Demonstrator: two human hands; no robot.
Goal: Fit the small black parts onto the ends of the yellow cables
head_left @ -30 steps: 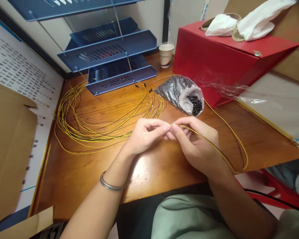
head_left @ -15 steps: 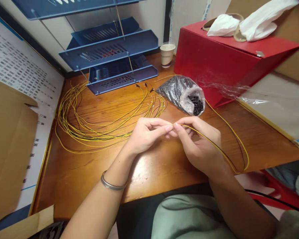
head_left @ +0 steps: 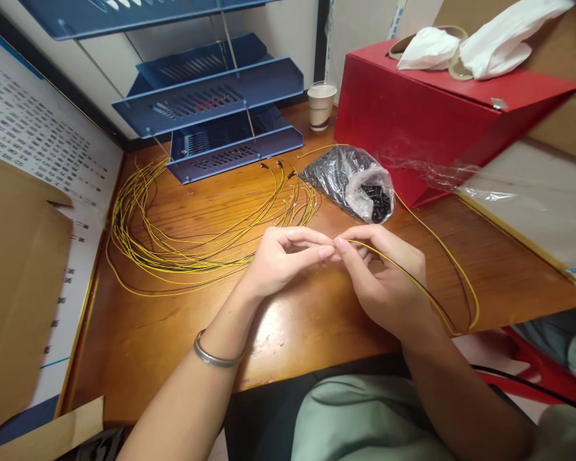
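Both hands meet fingertip to fingertip above the wooden table. Between thumb and fingers, my right hand point(head_left: 384, 275) pinches a thin yellow wire point(head_left: 413, 282), which loops out over the table's right side and back past the bag. My left hand point(head_left: 288, 256) is closed in a pinch at the wire's end; whatever sits in its fingertips is hidden. Just beyond the hands lies a clear plastic bag point(head_left: 326, 173) of small black parts point(head_left: 378, 203), its mouth open toward me. A coil of yellow and black wires point(head_left: 173, 259) spreads to the left, some ends carrying small black pieces.
Blue tiered trays point(head_left: 249, 153) stand at the back, with a paper cup point(head_left: 322, 107) beside them. A red box point(head_left: 413, 115) with white tissues on top occupies the back right. Cardboard point(head_left: 24, 282) leans along the left edge of the wooden table point(head_left: 139, 346).
Hardly anything differs. The fingers of my left hand have shifted very slightly at the wire's end; my right hand keeps its pinch.
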